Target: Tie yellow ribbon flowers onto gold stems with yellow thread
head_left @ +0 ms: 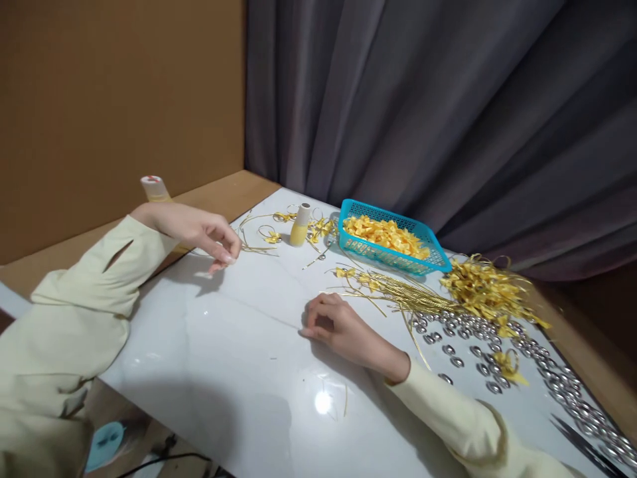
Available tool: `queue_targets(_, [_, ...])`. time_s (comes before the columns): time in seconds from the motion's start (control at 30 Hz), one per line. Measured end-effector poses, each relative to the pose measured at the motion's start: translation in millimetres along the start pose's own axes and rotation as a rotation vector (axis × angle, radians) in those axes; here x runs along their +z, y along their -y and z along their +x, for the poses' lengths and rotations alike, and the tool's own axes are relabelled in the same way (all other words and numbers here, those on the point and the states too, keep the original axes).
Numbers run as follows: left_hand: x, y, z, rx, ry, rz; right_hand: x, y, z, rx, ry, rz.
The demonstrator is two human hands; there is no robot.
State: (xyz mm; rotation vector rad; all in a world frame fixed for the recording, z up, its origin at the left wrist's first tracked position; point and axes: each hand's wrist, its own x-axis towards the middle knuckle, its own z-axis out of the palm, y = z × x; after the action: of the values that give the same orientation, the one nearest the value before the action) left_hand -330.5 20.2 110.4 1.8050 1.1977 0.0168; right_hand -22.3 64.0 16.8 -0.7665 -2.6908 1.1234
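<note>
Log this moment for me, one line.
left hand: above table, grip unclear | right hand: pinching thin strand | blue basket: holds yellow pieces | metal rings: scattered, right side

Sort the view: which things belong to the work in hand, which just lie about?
Probably belonging:
thin pale strand pinched by the right hand
gold metallic strands
teal plastic basket of crinkled yellow pieces
shiny silver oval pieces
upright yellow-and-white bottle
slim dark pointed tool

Apparently lying about:
pale-blue rounded object
thin black cable
</note>
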Motion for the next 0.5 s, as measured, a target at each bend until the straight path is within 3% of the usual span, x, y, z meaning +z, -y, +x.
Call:
queue_targets(0.27, [-7.3, 16.5, -6.1, -0.048, -0.08, -0.028, -13.8, 9.2, -32.8, 0.195, 0.26, 0.792])
queue_targets(0.37, [-6.7, 16.6, -5.5, -0.047, -0.074, -0.049, -17.6, 7.8, -48.9, 0.229, 0.245, 0.903])
queue_targets(0.5, [-2.9, 12.8, -1.9, -0.068, -0.05, -0.098, -23.2, 7.5, -70.9, 0.292, 0.178, 0.844])
